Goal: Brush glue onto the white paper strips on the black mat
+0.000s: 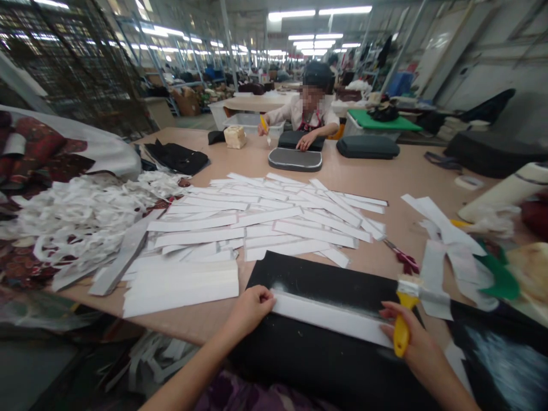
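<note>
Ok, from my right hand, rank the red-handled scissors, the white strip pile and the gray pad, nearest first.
From your right hand:
1. Red-handled scissors, table's right side.
2. White strip pile, table's middle.
3. Gray pad, far side.

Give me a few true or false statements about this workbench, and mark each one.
The right hand holds a yellow-handled brush. True.

The left hand holds the red-handled scissors. False: it rests at the end of the white strip, and the scissors lie on the table.

The white strip lies on a black panel. True.

The person across the table is empty-handed. False: one hand holds a yellow-handled tool.

A heap of white offcuts lies to the left of the loose white strips. True.
</note>
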Demonstrator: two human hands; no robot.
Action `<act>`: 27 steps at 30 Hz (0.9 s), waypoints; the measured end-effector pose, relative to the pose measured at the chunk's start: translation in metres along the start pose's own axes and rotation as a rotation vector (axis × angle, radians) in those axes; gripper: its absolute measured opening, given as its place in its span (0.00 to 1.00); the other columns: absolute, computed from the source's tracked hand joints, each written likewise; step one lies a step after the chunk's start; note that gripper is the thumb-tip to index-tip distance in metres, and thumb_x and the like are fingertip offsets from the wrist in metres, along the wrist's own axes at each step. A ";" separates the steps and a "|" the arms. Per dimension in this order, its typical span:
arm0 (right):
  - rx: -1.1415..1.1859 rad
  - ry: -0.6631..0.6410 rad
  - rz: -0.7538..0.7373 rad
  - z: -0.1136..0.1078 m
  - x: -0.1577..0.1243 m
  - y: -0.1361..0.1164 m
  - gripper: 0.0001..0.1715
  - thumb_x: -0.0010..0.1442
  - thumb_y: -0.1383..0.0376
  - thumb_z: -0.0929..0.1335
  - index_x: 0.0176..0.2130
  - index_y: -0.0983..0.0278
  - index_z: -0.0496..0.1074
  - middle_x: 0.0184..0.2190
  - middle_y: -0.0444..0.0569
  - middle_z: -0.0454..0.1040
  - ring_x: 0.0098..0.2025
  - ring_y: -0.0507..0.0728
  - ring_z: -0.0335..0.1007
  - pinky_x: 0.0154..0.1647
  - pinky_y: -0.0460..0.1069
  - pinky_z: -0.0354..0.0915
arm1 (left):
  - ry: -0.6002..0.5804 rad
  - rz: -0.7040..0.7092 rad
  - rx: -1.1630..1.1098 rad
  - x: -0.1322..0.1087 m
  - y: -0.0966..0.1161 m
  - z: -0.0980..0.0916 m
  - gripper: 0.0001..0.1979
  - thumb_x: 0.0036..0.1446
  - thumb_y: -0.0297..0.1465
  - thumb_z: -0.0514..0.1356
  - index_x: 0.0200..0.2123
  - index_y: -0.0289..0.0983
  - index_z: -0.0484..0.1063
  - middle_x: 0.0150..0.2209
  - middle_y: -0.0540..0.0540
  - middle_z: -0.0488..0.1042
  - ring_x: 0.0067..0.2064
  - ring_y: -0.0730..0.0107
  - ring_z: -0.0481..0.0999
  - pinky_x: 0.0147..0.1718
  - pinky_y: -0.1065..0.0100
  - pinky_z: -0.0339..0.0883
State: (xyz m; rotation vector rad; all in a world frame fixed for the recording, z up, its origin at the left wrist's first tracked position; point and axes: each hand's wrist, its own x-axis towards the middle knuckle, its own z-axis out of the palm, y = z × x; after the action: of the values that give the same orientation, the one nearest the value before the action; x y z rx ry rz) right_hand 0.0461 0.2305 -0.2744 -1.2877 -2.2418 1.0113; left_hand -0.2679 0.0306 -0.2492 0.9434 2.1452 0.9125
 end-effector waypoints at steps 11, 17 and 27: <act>-0.093 0.016 -0.061 0.005 0.003 0.002 0.25 0.47 0.53 0.66 0.44 0.61 0.67 0.36 0.50 0.75 0.38 0.59 0.73 0.40 0.51 0.67 | -0.034 -0.042 0.176 0.004 0.000 -0.002 0.08 0.50 0.33 0.56 0.23 0.36 0.71 0.25 0.49 0.72 0.29 0.69 0.70 0.28 0.71 0.56; -0.145 0.063 -0.140 0.009 0.000 0.004 0.23 0.50 0.55 0.64 0.45 0.63 0.67 0.36 0.52 0.74 0.38 0.59 0.72 0.43 0.54 0.67 | 0.006 -0.008 0.259 0.001 0.002 0.004 0.05 0.50 0.30 0.56 0.24 0.37 0.70 0.26 0.49 0.70 0.30 0.70 0.69 0.29 0.71 0.55; -0.225 0.293 -0.218 0.021 -0.021 -0.013 0.20 0.55 0.70 0.58 0.49 0.65 0.63 0.38 0.52 0.70 0.41 0.57 0.70 0.44 0.54 0.68 | 0.013 0.084 0.409 0.009 -0.026 0.013 0.12 0.54 0.38 0.51 0.28 0.39 0.68 0.25 0.51 0.67 0.28 0.70 0.68 0.28 0.70 0.56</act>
State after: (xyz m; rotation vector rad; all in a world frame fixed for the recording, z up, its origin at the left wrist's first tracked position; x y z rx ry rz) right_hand 0.0362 0.1997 -0.2785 -1.1585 -2.2475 0.4702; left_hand -0.2729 0.0286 -0.2794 1.2330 2.3670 0.5225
